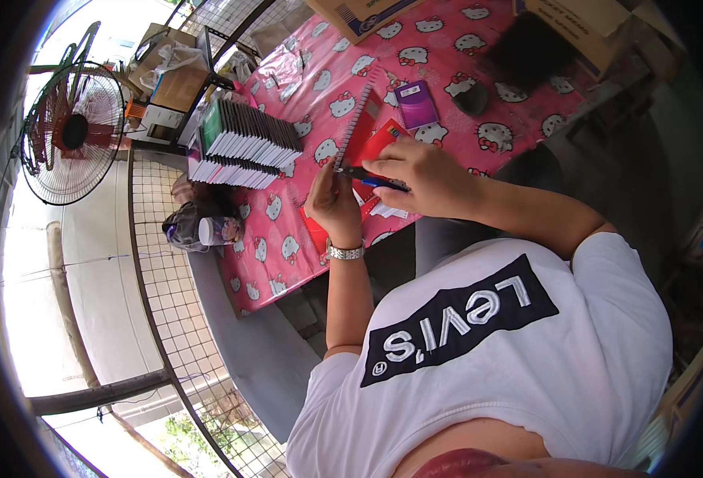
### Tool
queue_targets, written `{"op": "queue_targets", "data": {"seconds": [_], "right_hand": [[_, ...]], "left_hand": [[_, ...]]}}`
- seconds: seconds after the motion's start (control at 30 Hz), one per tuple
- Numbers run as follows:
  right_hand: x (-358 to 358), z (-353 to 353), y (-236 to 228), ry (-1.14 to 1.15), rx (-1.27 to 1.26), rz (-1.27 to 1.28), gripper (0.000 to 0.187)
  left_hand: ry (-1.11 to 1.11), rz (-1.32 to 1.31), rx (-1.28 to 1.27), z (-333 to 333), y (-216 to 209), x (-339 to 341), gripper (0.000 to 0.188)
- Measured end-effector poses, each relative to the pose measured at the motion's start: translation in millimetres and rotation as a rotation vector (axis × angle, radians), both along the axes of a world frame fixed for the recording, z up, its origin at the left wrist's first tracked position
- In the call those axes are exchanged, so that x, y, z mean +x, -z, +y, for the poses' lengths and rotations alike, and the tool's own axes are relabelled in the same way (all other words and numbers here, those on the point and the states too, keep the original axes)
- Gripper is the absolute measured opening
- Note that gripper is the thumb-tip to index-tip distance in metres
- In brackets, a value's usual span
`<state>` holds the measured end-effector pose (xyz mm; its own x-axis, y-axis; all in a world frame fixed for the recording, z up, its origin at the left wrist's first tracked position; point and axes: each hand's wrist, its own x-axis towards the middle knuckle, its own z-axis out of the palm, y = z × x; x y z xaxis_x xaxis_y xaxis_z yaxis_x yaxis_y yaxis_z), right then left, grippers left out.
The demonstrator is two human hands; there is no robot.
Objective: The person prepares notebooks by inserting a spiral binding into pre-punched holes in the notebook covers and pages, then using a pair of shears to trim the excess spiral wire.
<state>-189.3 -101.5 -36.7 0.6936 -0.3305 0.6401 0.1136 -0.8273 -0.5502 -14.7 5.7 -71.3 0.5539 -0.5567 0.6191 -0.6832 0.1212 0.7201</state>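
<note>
At the near edge of the table, a red spiral notebook (361, 142) lies with its wire coil (353, 131) running along one side. My left hand (335, 209), with a metal watch on the wrist, is closed around the coil's near end. My right hand (432, 177) grips pliers (383, 184) with blue and black handles. Their dark jaws meet the coil beside my left fingers; the exact contact is too small to make out. More red covers and white pages show beneath both hands. Beyond them lies a small purple notebook (417, 104).
Stacks of spiral notebooks (248, 139) stand on the pink patterned table cover (319, 263) to the left. A lidded jar (220, 231) and dark bag (184, 227) sit nearby. Cardboard boxes (359, 17) and a dark, fuzzy object (530, 52) are at the back. A fan (74, 131) stands far left.
</note>
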Motion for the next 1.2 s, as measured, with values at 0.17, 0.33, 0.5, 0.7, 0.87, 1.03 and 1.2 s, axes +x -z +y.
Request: {"op": "queue_targets", "data": {"seconds": [0.17, 0.33, 0.5, 0.7, 0.87, 1.03, 1.2], "right_hand": [[2, -6, -9, -0.414, 1.009, 0.148, 0.041], [-23, -64, 42, 0.16, 0.357, -0.064, 0.041], [-55, -94, 167, 0.304, 0.063, 0.479, 0.041], [-63, -164, 164, 0.493, 0.205, 0.329, 0.032], [-98, -239, 194, 0.924, -0.209, 0.617, 0.03], [-106, -261, 199, 0.889, -0.251, 0.752, 0.029], [-78, -242, 158, 0.956, -0.057, 0.506, 0.027]], "left_hand": [[-0.164, -0.456, 0.075, 2, -47, -3, 0.027], [-0.435, -0.881, 0.102, 35, -93, 51, 0.01], [-0.226, -0.689, 1.175, 50, -8, 130, 0.022], [-0.383, -0.499, 0.997, 73, 53, 100, 0.043], [-0.265, 0.008, 1.047, 107, 67, 102, 0.06], [-0.137, 0.062, 0.938, 110, 69, 110, 0.056], [-0.266, -0.216, 0.577, 73, 24, 86, 0.045]]}}
